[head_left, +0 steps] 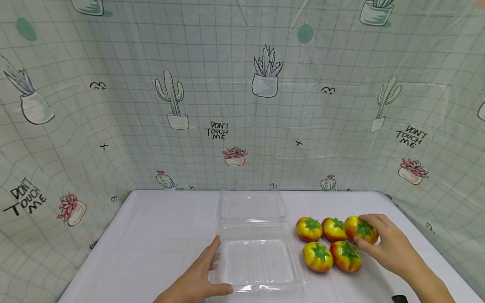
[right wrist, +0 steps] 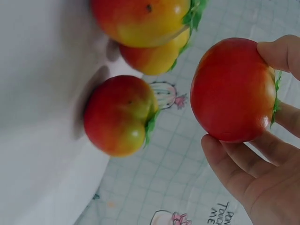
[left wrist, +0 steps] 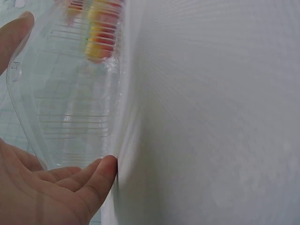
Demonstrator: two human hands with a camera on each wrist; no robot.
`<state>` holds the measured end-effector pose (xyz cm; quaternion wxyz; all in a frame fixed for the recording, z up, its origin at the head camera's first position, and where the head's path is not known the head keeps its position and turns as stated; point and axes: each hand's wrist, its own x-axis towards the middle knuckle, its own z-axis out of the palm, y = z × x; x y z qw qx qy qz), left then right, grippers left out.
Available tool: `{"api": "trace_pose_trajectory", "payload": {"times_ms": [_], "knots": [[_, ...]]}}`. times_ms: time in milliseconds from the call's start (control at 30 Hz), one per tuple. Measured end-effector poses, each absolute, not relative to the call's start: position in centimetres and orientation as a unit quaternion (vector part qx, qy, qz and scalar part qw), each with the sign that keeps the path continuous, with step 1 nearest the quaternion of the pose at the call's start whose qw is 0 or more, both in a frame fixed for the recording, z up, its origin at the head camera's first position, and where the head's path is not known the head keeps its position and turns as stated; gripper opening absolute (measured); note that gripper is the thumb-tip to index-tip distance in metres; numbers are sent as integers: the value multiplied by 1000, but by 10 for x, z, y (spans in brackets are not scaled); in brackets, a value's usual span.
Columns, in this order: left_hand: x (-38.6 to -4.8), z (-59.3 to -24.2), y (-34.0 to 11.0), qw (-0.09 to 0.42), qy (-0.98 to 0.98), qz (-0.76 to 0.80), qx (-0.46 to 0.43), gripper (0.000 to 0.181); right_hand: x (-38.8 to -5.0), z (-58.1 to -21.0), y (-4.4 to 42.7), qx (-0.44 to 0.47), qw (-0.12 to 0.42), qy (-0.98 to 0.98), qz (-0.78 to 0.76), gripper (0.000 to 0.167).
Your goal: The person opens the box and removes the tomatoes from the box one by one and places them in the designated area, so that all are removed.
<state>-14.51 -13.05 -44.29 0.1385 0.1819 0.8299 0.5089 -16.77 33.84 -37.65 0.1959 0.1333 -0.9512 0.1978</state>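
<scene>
My right hand (head_left: 390,242) grips a red and yellow tomato (head_left: 361,230) with a green leafy top, thumb on one side and fingers on the other. In the right wrist view that tomato (right wrist: 233,91) is held up off the table, apart from the others. Several similar tomatoes, such as the front one (head_left: 317,257), sit on the table just left of it. A clear plastic clamshell box (head_left: 261,263) lies open in the middle, its lid (head_left: 251,207) folded back. My left hand (head_left: 197,275) touches the box's left side, fingers along the wall and thumb at the front corner.
A white cloth covers the table (head_left: 151,235). A curtain (head_left: 242,109) printed with cacti and a grid hangs behind and on both sides. A small black object (head_left: 399,299) shows at the bottom edge, near the right forearm.
</scene>
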Motion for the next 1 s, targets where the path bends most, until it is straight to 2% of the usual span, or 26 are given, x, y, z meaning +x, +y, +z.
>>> {"api": "trace_pose_trajectory", "payload": {"times_ms": [400,1000], "knots": [[-145,-442,-130,139,829,510,181,116,-162,-390,362,116,207,-955,180,51],[-145,-442,-131,143,828,512,178,115,-149,-409,380,87,151,-968,179,56]]}}
